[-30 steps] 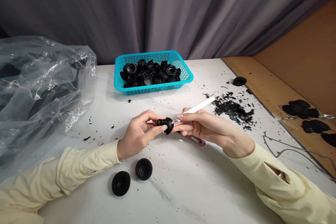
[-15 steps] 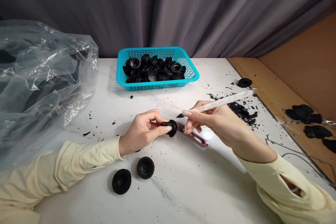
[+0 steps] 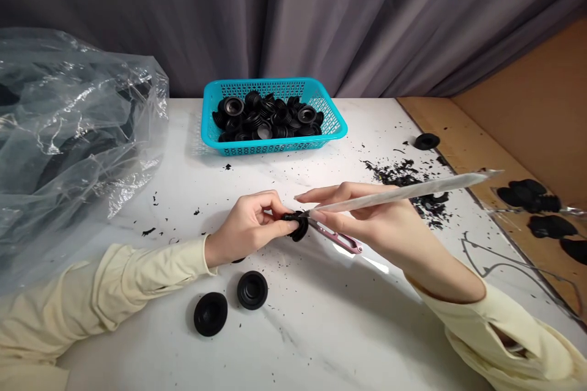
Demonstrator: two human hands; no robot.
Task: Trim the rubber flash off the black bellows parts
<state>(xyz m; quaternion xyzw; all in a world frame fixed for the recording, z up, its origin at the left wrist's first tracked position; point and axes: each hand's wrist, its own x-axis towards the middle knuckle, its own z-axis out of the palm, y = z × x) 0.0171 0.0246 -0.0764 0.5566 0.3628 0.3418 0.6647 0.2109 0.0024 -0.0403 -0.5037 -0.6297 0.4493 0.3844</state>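
Observation:
My left hand (image 3: 250, 226) pinches a small black ribbed rubber part (image 3: 300, 231) between thumb and fingers near the table's middle. My right hand (image 3: 367, 217) grips a slim, pale-wrapped pointed tool (image 3: 389, 197) like a pen. The tool's tip meets the rubber part at the left fingertips; whether it cuts in cannot be made out. Under the right hand, a pink slotted tool (image 3: 343, 241) lies on the table, its far end hidden behind the part. Two black round rubber parts (image 3: 252, 290) (image 3: 210, 314) rest nearer me, and another is mostly covered by my left hand.
A turquoise basket (image 3: 275, 148) full of black rubber parts stands at the back. Clear plastic bags (image 3: 82, 134) fill the left side. Black shavings (image 3: 403, 174) are heaped at right, near a single black ring (image 3: 426, 141). Cardboard (image 3: 458, 140) borders the right edge.
My right hand has brought the pointed tool down and left onto the rubber part. The tool's rear end has swung right. My left hand keeps its pinch.

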